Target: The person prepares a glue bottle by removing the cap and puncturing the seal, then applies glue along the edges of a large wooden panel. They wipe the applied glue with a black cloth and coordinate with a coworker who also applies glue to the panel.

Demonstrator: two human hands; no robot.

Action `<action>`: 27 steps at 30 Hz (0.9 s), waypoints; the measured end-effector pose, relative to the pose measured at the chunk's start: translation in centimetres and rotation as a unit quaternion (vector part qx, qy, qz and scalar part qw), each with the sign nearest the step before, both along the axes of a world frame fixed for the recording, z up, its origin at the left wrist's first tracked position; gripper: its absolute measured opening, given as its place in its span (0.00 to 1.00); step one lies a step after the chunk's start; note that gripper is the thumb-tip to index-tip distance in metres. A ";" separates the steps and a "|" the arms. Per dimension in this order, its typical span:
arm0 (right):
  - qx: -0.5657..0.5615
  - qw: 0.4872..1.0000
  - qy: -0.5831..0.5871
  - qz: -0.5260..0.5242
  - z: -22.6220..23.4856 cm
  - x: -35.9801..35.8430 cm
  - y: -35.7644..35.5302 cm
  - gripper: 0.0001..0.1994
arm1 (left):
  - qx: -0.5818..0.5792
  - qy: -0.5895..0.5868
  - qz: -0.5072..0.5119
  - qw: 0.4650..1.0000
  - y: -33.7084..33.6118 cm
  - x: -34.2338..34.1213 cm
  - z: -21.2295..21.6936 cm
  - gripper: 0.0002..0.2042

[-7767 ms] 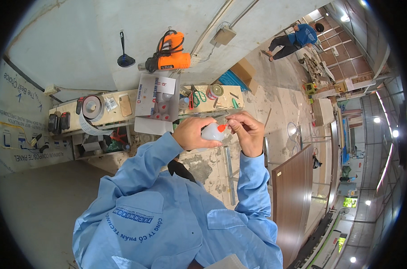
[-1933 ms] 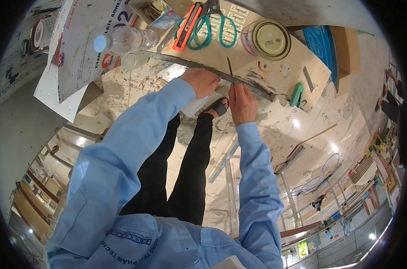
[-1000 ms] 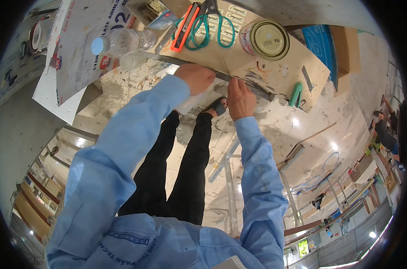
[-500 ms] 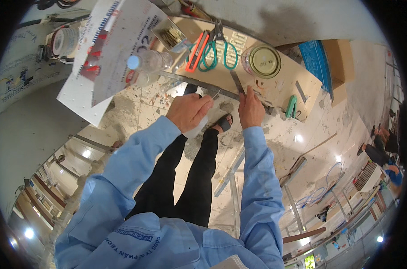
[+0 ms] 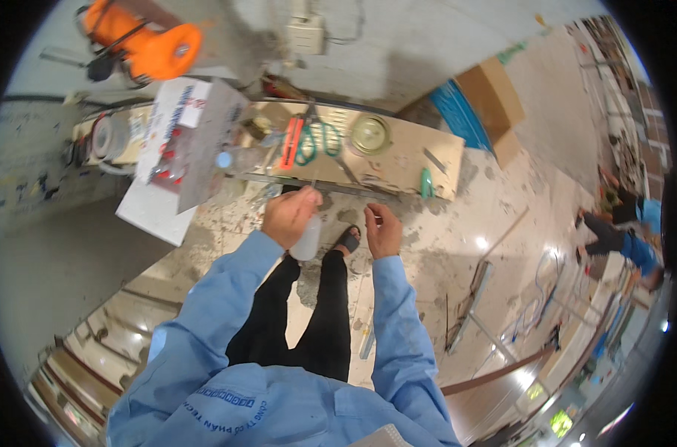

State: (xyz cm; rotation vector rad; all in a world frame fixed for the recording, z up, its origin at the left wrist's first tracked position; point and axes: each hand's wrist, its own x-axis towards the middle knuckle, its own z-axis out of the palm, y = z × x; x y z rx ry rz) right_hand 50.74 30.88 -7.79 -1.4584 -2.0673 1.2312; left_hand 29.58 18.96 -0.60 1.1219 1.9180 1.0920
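My left hand (image 5: 290, 217) is wrapped round a small translucent white squeeze bottle (image 5: 306, 242); its body hangs below my fingers and a thin tip seems to stick out above them. To its right, my right hand (image 5: 384, 231) hovers before the bench edge, fingers loosely curled, thumb apart, with nothing visible in it. On the wooden bench (image 5: 405, 149) beyond lie a flat metal strip (image 5: 347, 170), green-handled scissors (image 5: 306, 145), an orange-red cutter (image 5: 288, 145), a round tin (image 5: 370, 134) and a small green tool (image 5: 427, 182).
A clear bottle with a blue cap (image 5: 238, 159) stands beside an open carton (image 5: 212, 141) at the left. An orange power tool (image 5: 148, 41) is at the upper left. Right of the bench is a brown cardboard box (image 5: 487, 104). Other people (image 5: 621, 238) are at far right.
My right hand has drawn back from the metal strip, which lies on the bench. The view has shifted, showing more wall. My left hand still grips the bottle.
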 end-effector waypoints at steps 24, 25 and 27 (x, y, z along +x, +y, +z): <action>0.121 0.980 -0.151 -0.049 -10.9 9.1 22.9 0.10 | -0.158 0.196 -0.151 0.956 25.0 10.4 -11.5 0.18; 0.129 0.981 -0.137 -0.050 -10.8 9.2 23.1 0.11 | -0.187 0.190 -0.161 0.950 26.3 10.6 -12.1 0.18; 0.099 0.985 -0.136 -0.041 -10.5 9.4 23.5 0.11 | -0.213 0.189 -0.171 0.943 28.5 10.8 -13.1 0.17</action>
